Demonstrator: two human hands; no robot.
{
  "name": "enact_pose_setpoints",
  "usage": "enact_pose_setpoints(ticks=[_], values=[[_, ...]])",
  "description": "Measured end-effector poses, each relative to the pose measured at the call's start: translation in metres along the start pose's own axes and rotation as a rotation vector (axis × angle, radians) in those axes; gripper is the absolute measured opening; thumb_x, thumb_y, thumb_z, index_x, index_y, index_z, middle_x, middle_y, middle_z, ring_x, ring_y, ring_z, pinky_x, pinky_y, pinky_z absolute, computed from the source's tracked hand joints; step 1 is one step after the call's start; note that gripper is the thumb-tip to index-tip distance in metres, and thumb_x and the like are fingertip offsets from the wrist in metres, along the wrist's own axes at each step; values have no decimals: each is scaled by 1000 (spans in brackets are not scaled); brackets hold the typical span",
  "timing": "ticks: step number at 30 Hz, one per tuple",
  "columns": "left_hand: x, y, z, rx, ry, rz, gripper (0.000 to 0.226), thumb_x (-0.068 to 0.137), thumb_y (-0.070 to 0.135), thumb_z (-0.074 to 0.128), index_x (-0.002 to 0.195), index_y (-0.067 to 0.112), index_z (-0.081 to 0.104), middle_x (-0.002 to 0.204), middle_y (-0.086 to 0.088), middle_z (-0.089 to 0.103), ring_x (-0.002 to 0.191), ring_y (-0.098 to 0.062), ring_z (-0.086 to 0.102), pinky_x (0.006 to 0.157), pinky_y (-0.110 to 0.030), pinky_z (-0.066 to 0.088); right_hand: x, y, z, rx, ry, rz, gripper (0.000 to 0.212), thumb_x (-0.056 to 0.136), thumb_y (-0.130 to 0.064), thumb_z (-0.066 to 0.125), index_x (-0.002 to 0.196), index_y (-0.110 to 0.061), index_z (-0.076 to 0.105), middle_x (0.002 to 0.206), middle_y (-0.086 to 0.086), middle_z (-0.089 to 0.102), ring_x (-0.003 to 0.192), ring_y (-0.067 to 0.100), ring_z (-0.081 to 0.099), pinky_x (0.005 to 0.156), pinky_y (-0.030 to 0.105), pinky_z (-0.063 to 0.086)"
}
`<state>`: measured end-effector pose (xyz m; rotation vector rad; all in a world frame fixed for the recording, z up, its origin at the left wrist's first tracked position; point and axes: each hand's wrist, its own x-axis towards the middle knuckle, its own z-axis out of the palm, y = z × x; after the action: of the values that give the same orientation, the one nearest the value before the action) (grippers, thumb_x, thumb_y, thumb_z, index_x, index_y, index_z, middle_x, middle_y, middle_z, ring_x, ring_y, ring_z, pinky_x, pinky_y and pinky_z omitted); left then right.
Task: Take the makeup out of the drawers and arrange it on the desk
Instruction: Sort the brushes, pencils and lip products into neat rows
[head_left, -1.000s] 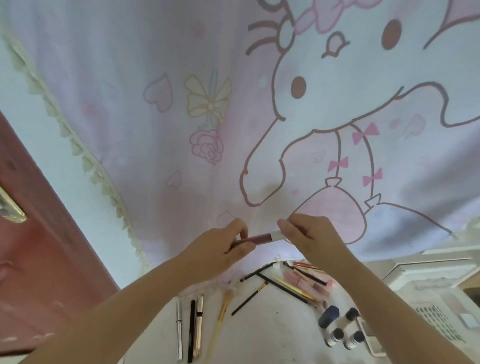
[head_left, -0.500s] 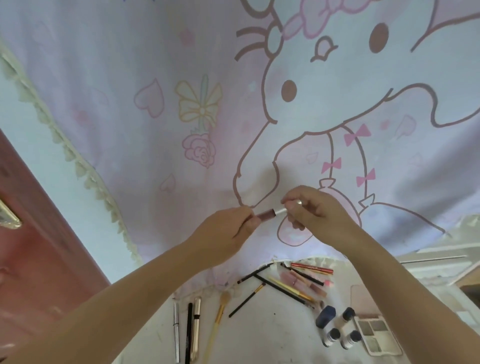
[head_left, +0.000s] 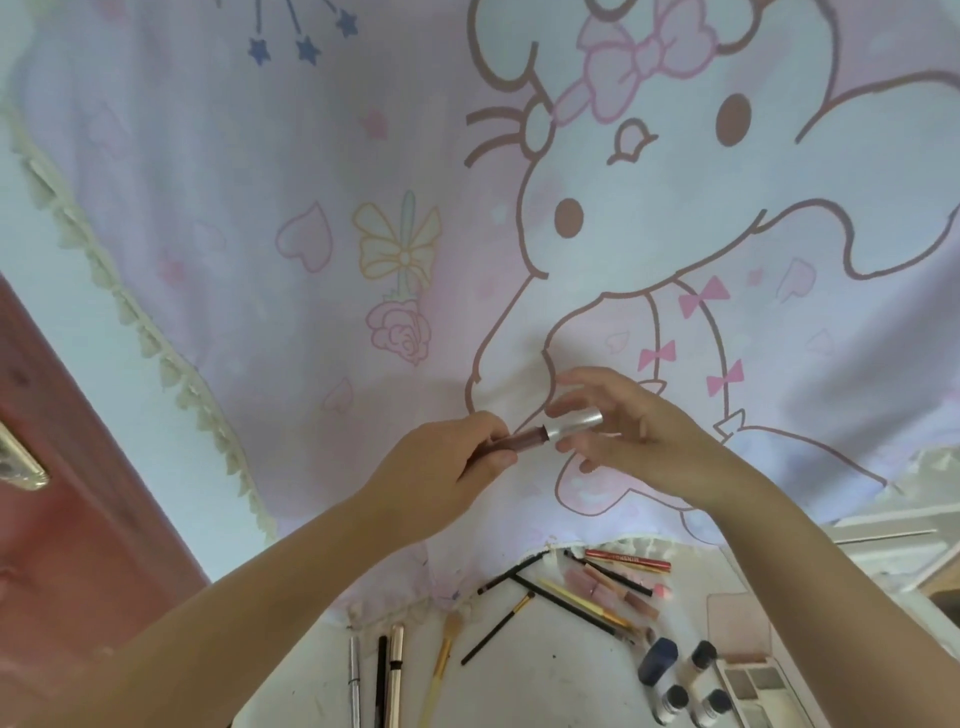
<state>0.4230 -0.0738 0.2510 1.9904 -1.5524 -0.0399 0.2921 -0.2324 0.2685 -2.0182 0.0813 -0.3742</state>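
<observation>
A slim lip gloss tube (head_left: 524, 439) with a dark pink body and a silver cap (head_left: 574, 423) is held up in front of the curtain. My left hand (head_left: 447, 467) grips its pink end. My right hand (head_left: 623, 436) pinches the silver cap between thumb and fingers. Below on the white desk (head_left: 545, 686) lie three pens side by side (head_left: 382, 680), a gold-handled brush (head_left: 441, 670), a loose heap of pencils and lip tubes (head_left: 592, 592), several small bottles (head_left: 685, 686) and an eyeshadow palette (head_left: 753, 686).
A pink cartoon-print curtain (head_left: 363, 234) with a tasselled edge hangs behind the desk. A reddish door (head_left: 62, 493) with a metal handle (head_left: 18, 462) stands at the left. White furniture (head_left: 893, 540) sits at the right.
Both hands have risen with the lip gloss tube, away from the desk. My right fingers have shifted along the silver cap, and the view has tilted upward.
</observation>
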Motion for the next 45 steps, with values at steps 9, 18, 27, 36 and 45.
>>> enact_pose_setpoints(ticks=[9, 18, 27, 36, 45], values=[[-8, -4, -1, 22, 73, -18, 22, 92, 25, 46, 88, 7, 59, 68, -2, 56, 61, -13, 48, 57, -22, 36, 4, -1, 5, -19, 52, -27, 31, 83, 1, 57, 90, -29, 57, 82, -3, 58, 62, 0, 59, 61, 16, 51], [-14, -9, 1, 36, 99, -5, 19, 92, 25, 47, 94, 14, 62, 71, 15, 42, 67, 0, 41, 61, -11, 31, 4, 1, 12, -97, 38, 2, 30, 84, 1, 56, 84, -29, 58, 72, 0, 60, 56, 0, 57, 56, 14, 49], [-10, -10, 0, 60, 157, 8, 19, 91, 24, 49, 98, 13, 63, 76, 11, 44, 66, -2, 41, 62, -10, 33, 9, 2, 14, -131, 106, 19, 25, 89, -10, 51, 70, -26, 57, 46, -12, 52, 41, 0, 45, 44, 9, 38], [-9, -16, 9, 38, 129, -7, 18, 92, 23, 47, 100, 16, 62, 71, 19, 39, 65, 4, 39, 67, -6, 34, 9, 10, 15, -103, 90, 45, 17, 89, -20, 49, 78, -26, 60, 60, -13, 61, 44, 1, 52, 49, 12, 45], [-10, -30, 11, 50, 131, -13, 19, 92, 25, 47, 97, 15, 63, 71, 19, 40, 68, 4, 40, 69, -7, 34, 17, 20, 19, -9, 65, 44, 30, 84, -9, 59, 98, -35, 53, 87, -5, 62, 68, 7, 60, 64, 17, 51]])
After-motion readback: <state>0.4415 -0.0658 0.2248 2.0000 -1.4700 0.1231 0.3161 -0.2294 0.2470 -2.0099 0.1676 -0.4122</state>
